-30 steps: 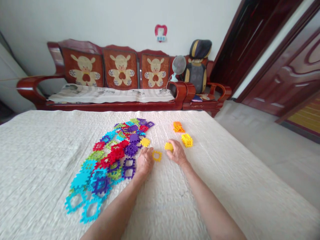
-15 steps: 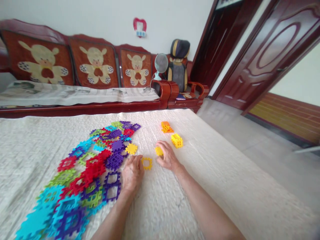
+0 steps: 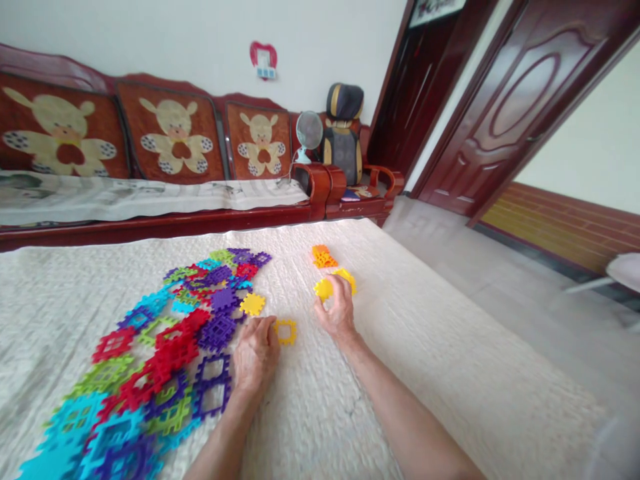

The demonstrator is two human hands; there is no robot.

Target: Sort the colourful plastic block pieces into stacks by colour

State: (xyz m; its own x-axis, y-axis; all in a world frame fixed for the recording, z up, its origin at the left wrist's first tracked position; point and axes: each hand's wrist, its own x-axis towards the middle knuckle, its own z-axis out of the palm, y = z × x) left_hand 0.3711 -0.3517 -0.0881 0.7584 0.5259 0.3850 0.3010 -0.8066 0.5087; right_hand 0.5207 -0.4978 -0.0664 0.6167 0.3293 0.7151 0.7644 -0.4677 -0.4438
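Your right hand (image 3: 336,310) pinches a gripped yellow tile (image 3: 323,289) between thumb and fingers, the tile sitting at eleven o'clock from your palm. Just past your knuckles, toward one o'clock, is the yellow stack (image 3: 346,274), partly hidden by that hand; you can't tell from here whether the tile touches it. The orange stack (image 3: 324,257) lies near, at ten o'clock from the yellow one.

Your left hand (image 3: 256,350) rests low over the white quilted cloth (image 3: 310,400) with its fingers curled close together. A yellow frame (image 3: 285,332) lies at two o'clock from it, its left edge at your fingertips; whether you're gripping that edge can't be told. A loose yellow tile (image 3: 253,305) lies flat at twelve o'clock, just ahead of the same fingers.

At nine o'clock from your left hand spreads the mixed pile (image 3: 176,348) of red, purple, green and blue pieces, overlapping one another. Two joined purple frames (image 3: 197,383) lie at its near-hand edge, toward eight o'clock.
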